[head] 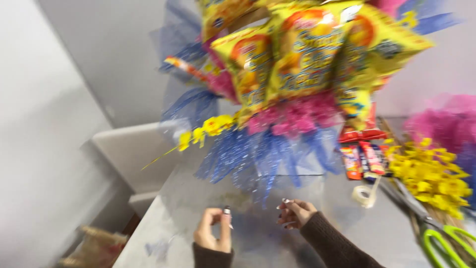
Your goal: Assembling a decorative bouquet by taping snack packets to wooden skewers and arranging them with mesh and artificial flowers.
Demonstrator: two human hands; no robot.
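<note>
In the head view, a snack bouquet (297, 74) of yellow crisp packets, pink filler and blue mesh is seen upright at the far side of the grey table (168, 208). The left hand (214, 232) has thumb and forefinger pressed together, perhaps on a pin, though blur prevents certainty. The right hand (295, 213) is loosely curled, holding nothing visible. The bouquet is judged light, crinkly and easily crushed, best gripped by its hidden stem below the mesh. Scissors (436, 233) and 1 tape roll (366, 195) lie right.
</note>
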